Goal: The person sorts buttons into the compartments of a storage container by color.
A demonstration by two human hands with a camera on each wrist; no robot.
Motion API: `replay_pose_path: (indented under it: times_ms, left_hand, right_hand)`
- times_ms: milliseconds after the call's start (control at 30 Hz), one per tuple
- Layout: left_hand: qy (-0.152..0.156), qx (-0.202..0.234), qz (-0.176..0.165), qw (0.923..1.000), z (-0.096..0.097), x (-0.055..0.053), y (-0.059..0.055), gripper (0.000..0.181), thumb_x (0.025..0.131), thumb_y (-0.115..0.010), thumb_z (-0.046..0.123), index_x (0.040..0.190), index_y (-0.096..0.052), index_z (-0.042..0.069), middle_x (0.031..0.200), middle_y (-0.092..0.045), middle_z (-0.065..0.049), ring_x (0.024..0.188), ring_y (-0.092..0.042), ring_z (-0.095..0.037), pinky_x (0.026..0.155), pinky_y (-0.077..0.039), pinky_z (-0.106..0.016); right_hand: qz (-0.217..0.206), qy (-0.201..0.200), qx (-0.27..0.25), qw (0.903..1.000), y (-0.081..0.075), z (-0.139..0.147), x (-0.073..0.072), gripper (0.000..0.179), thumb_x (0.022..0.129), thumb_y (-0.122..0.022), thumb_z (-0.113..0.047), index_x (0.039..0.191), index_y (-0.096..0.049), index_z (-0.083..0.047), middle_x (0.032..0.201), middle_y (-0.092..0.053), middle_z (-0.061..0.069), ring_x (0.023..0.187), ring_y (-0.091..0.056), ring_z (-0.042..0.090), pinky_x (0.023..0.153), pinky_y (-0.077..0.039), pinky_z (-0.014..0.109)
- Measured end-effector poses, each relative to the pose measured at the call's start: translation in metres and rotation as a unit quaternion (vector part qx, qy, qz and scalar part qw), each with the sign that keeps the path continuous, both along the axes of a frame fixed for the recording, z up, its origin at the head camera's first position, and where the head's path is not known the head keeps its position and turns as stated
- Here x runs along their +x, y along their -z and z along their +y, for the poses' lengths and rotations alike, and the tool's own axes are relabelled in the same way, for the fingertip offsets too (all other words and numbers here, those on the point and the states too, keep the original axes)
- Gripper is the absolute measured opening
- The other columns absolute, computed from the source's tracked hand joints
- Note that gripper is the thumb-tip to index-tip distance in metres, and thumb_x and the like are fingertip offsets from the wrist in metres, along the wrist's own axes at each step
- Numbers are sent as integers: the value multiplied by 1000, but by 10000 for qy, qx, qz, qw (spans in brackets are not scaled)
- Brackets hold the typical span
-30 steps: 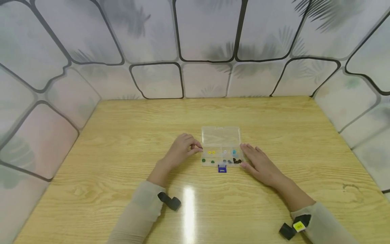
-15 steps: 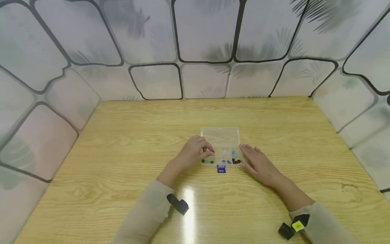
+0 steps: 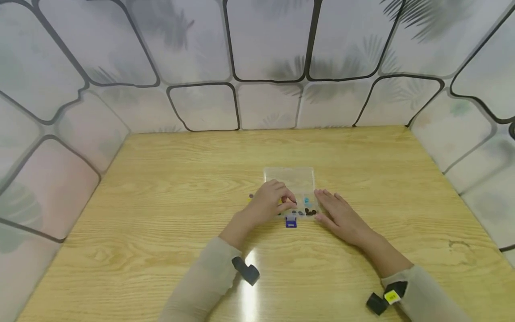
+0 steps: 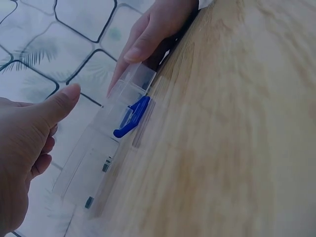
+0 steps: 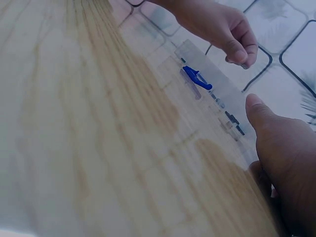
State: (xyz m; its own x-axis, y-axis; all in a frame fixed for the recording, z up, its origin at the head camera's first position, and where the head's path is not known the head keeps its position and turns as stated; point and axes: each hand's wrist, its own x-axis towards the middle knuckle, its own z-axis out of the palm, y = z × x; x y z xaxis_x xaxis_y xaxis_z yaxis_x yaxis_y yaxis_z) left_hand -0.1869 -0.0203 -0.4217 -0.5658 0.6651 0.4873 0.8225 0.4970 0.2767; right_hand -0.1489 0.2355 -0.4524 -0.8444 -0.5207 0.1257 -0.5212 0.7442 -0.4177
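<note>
A clear plastic compartment box (image 3: 299, 216) lies on the table with its lid (image 3: 289, 176) open behind it. My left hand (image 3: 269, 201) is above the box's middle, pinching a small dark round piece (image 5: 244, 65), too small to name surely, between thumb and fingertips. It covers most of the left compartments. Blue pieces (image 3: 306, 201) and dark brown button-like pieces (image 3: 310, 212) lie in the right compartments. A blue latch (image 3: 291, 222) juts from the front edge. My right hand (image 3: 342, 217) rests along the box's right side, fingers extended, thumb by the front corner.
A small dark piece (image 3: 251, 196) and a bit of yellow show just left of my left hand. The wooden table (image 3: 181, 179) runs back to a patterned wall (image 3: 267, 105). Each sleeve carries a black wrist camera (image 3: 246, 270).
My left hand has moved right, from the box's left edge to above its middle. The dark and yellow pieces left of it have come into view. My right hand stays put.
</note>
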Motion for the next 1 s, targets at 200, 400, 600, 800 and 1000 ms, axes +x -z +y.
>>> replay_pose_path:
  times_ms: [200,400,600,800,1000]
  left_hand:
    - [-17,-39,-46,10000,5,1,-1,15,83,-71,30,88,-69,15,75,-57,6,74,-47,-9,74,-39,-23]
    - [-128,-234,-207,9994,7,2,0,17,85,-69,31,91,-70,15,75,-57,6,75,-47,-9,74,-39,-24]
    - [-203,-159,-353,9990,3,1,1,19,84,-70,30,93,-69,14,76,-57,6,76,-47,-10,74,-39,-24]
    - [-204,294,-57,9993,-7,-1,4,19,80,-74,27,90,-69,12,74,-58,4,73,-46,-10,71,-39,-21]
    - [-340,607,-232,9973,-25,-4,6,18,79,-75,23,90,-69,10,74,-55,3,75,-46,-12,71,-41,-25]
  right_hand:
    - [-41,0,2,10000,-2,0,1,63,98,-50,-33,148,-26,-1,151,-31,16,140,-25,35,114,-13,50]
    - [-81,-3,-18,10000,-1,0,1,63,98,-50,-33,148,-26,-2,151,-30,16,140,-24,35,113,-13,50]
    - [-51,7,15,10000,0,0,0,63,98,-49,-34,148,-26,-2,151,-31,16,140,-25,35,113,-13,50]
    - [-72,8,36,10000,0,-1,1,63,99,-49,-34,148,-25,-2,151,-31,16,140,-24,35,114,-12,50]
    - [-17,-28,26,10000,-1,-2,0,63,99,-48,-33,148,-25,-2,151,-30,17,140,-23,36,114,-12,49]
